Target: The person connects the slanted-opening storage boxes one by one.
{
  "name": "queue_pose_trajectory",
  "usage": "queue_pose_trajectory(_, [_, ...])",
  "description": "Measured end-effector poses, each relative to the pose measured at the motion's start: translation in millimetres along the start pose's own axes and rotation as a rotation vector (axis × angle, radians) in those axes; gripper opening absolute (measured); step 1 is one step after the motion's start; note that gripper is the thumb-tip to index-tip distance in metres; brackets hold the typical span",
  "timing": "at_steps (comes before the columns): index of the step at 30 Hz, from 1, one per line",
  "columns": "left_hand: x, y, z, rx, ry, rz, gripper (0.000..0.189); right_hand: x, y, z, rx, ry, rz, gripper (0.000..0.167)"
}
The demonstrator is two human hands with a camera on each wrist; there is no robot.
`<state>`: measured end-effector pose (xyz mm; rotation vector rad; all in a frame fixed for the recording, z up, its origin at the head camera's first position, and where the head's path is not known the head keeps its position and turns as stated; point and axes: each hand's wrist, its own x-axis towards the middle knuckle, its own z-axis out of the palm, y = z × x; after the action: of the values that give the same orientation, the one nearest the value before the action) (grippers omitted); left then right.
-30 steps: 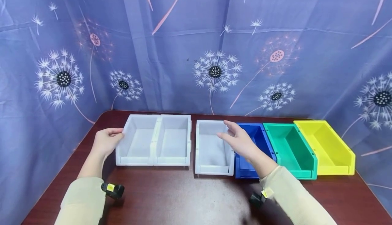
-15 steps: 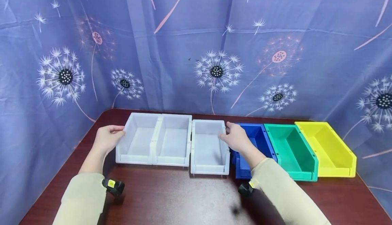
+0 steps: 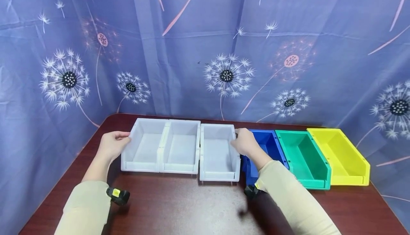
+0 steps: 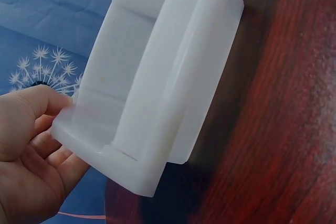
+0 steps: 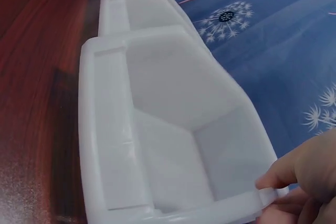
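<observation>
Two white plastic storage bins stand side by side, a left bin (image 3: 144,146) and a middle bin (image 3: 180,148). My left hand (image 3: 110,145) pinches the outer side rim of the left bin, thumb on one face and fingers on the other in the left wrist view. A third white bin (image 3: 217,153) sits right against the middle bin, its front a little nearer to me. Its right side rim is pinched by my right hand (image 3: 246,142), whose thumb (image 5: 283,174) lies over the corner in the right wrist view. All three white bins hold nothing.
A blue bin (image 3: 267,142), partly hidden by my right hand and sleeve, is just right of the third white bin. Beyond it come a green bin (image 3: 304,156) and a yellow bin (image 3: 342,156). A patterned curtain (image 3: 179,68) hangs behind the dark wooden table (image 3: 179,206).
My right hand has taken hold of the third white bin's right rim. That bin has slid left against the middle bin, widening the space to the blue bin. My left hand keeps its grip.
</observation>
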<state>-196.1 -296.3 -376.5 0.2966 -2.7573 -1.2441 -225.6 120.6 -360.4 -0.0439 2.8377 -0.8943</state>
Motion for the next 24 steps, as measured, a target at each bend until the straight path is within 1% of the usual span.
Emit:
queue_pose_trajectory(4, [-3.0,0.1,-1.8,0.010,-0.012,0.001,0.036,-1.8,5,-2,0.073,0.030,-0.001,0.053])
queue_pose_trajectory(7, [-4.0,-1.8,-2.7,0.017,-0.014,0.002,0.036,-4.8,5,-5,0.164,0.036,0.024,0.052])
queue_pose_trajectory(10, [-5.1,-4.2,-3.4,0.016,-0.014,0.001,0.037,-8.3,5,-9,0.273,0.035,0.069,0.050])
queue_pose_trajectory(14, [-7.2,-6.6,-3.9,0.010,-0.021,-0.006,0.037,-11.2,7,-11,0.448,0.018,0.138,0.051])
queue_pose_trajectory(16, [-8.4,-7.0,-4.1,0.004,-0.021,-0.007,0.038,-12.0,8,-13,0.505,0.009,0.159,0.050])
queue_pose_trajectory(19, [-9.4,-7.5,-4.3,0.002,-0.017,-0.009,0.037,-12.6,10,-16,0.554,0.021,0.188,0.044])
queue_pose_trajectory(24, [-10.4,-7.8,-4.4,-0.007,0.003,-0.010,0.036,-14.2,9,-20,0.582,0.045,0.203,0.034])
